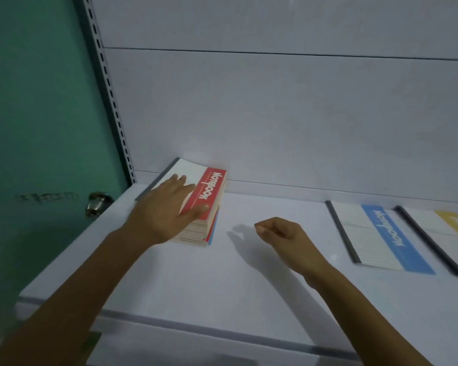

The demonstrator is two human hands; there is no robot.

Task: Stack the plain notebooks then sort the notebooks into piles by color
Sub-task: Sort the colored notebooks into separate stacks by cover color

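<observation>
One stack of notebooks, its top cover white with a red band, sits back left on the white shelf. The left grip lies flat on it, fingers straight. The right grip hovers loosely curled, holding nothing, between it and a blue-banded notebook beside a yellow-banded notebook.

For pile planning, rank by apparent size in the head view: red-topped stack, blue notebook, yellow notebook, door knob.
1. red-topped stack, blue notebook: alike, unranked
2. yellow notebook: cropped, unsure
3. door knob
</observation>
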